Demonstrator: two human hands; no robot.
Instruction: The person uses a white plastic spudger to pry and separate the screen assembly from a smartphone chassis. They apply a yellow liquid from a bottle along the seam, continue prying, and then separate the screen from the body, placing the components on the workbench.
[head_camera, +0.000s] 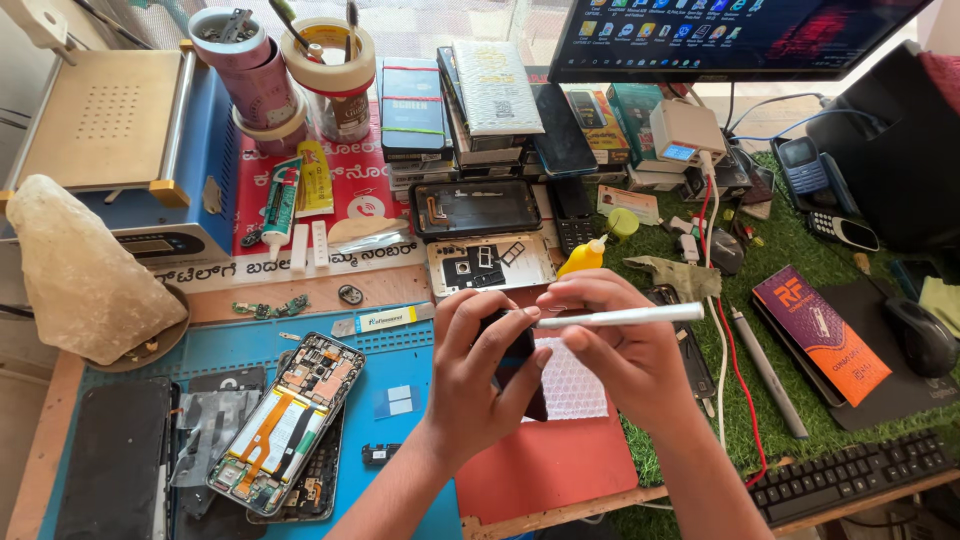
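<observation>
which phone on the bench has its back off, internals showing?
The opened phone on the blue mat, left of the left hand: battery and boards exposed. The phones stacked behind are closed.

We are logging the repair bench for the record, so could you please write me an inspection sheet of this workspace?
Surface: blue work mat beside a red mat; green turf to the right.
Job's things: small dark part in the left hand; white pen-like tool in the right hand; bubble wrap beneath.
Clutter: opened phone, tape rolls, stacked phones and boxes, yellow glue bottle.
Grip: both hands closed on their items.
Cables: red wire and white wire run across the turf.
Surroundings: monitor, keyboard, mouse, blue heating machine.
</observation>
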